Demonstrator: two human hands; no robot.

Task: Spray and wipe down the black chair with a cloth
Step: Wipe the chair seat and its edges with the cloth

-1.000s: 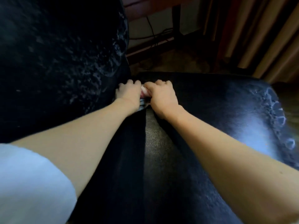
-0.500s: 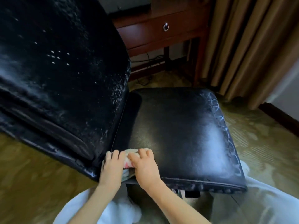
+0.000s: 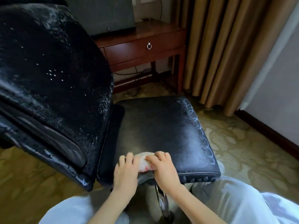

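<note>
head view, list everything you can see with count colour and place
black chair: one, black with white spray flecks, backrest left, seat centre
cloth: one, white and pink, near edge of the seat, between the hands
desk: one, reddish-brown wood, behind the chair
ring pull: one, silver, on the desk drawer
screen: one, dark grey, on the desk
cables: several, black, under the desk
curtain: one, tan, right of the desk
carpet: one, olive patterned, floor
trouser legs: two, pale, bottom of view
left hand: one, holds the cloth's left side
right hand: one, holds the cloth's right side
</note>
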